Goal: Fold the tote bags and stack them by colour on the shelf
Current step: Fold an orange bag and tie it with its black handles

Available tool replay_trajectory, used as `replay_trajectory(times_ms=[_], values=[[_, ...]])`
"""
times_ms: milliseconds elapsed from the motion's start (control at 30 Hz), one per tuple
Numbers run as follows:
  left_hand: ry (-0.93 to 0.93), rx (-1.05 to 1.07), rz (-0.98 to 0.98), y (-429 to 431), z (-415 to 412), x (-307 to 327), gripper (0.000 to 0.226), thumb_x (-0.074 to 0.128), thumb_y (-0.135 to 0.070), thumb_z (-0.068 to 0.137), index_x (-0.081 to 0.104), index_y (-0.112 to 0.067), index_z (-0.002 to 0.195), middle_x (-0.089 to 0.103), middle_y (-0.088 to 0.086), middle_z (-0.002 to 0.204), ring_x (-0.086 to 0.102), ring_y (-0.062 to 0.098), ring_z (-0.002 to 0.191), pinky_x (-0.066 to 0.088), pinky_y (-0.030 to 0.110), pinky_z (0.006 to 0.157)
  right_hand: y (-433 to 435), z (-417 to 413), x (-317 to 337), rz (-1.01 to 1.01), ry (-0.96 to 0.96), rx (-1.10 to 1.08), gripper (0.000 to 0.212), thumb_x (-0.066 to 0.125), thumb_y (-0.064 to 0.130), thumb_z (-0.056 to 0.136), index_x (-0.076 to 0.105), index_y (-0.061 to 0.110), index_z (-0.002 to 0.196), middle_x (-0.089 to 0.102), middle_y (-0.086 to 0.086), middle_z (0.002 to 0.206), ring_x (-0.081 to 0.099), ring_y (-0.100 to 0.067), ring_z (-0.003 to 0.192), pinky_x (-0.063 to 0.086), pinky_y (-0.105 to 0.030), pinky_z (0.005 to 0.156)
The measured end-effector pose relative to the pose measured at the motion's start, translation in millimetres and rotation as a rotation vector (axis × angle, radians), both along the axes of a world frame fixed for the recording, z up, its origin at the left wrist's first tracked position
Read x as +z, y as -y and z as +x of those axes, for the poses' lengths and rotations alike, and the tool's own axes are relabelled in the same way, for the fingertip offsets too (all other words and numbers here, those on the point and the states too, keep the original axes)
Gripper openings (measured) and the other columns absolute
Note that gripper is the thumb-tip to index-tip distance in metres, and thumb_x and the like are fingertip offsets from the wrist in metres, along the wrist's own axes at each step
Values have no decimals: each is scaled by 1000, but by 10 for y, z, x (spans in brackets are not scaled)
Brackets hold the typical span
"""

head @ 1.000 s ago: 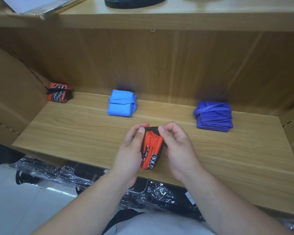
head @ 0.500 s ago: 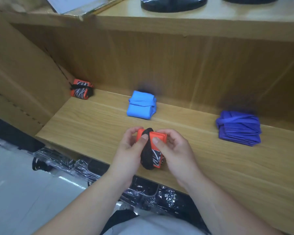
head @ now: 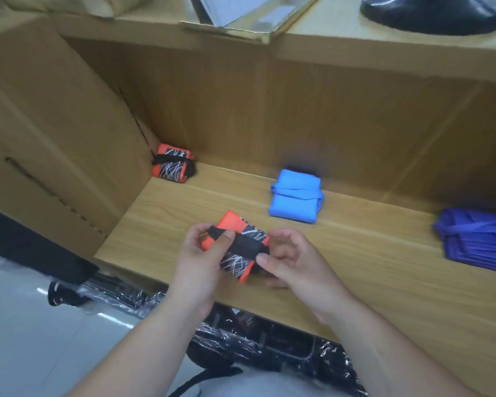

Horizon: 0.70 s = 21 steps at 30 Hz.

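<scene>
Since half a second ago, the held bag [head: 235, 263] has been turned from upright to slantwise between the hands, and its black strap [head: 246, 245] is now drawn across its middle.

- Held bag: folded small, orange with a black panel of white scribble. It is kept over the shelf [head: 384, 270] near the front edge, left of centre. Contact with the board cannot be told.
- Left hand [head: 196, 265]: clamped on the bag's left end, with the strap's end pinned under the thumb.
- Right hand [head: 295, 265]: clamped on the bag's right end, thumb laid on the strap, fingers curled behind.
- Corner bag [head: 173, 167]: same orange and black pattern, strapped round, set in the back left corner against the side wall.
- Blue bag [head: 297, 196]: light blue, folded, set near the back edge about mid-shelf, well apart from the corner bag.
- Purple stack [head: 478, 242]: folded purple bags piled at the right, cut off by the picture's edge.
- Upper shelf [head: 327, 38]: a dark rounded object [head: 435, 12] and a flat card [head: 249, 15] are carried.
- Wrapped goods [head: 269, 339]: black items in clear film, seen below the front edge.
</scene>
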State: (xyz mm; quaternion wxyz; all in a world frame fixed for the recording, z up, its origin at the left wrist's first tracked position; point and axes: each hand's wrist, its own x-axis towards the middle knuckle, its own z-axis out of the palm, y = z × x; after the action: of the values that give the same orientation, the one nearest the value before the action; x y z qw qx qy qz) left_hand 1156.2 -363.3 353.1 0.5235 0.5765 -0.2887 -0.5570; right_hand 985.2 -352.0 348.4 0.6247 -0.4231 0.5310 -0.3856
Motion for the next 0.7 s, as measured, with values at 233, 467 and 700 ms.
replay_trajectory(times_ms=[233,467,700], values=[[174,-153,-60,405,613,-127,43,80,-48,68,60,-22,96,67,-1,91,63,16,84,51,46,84,250,742,-3,50,82,-189,27,66,16,95,56,16,120,76,-4,95,73,-22,78,61,-41,71],[502,-362,-255,943,1093,-316,34,68,-40,88,57,-32,118,62,-12,119,60,2,107,47,27,92,712,1121,-99,-14,-72,-381,23,67,14,95,58,13,117,74,-18,104,73,-25,83,59,-35,66],[1234,-285,-559,1430,1452,-467,57,69,-27,86,55,-9,139,43,14,153,39,37,137,33,49,113,1339,1171,-151,-13,-288,-525,30,74,26,91,48,19,105,69,-7,90,71,-25,75,62,-51,72]])
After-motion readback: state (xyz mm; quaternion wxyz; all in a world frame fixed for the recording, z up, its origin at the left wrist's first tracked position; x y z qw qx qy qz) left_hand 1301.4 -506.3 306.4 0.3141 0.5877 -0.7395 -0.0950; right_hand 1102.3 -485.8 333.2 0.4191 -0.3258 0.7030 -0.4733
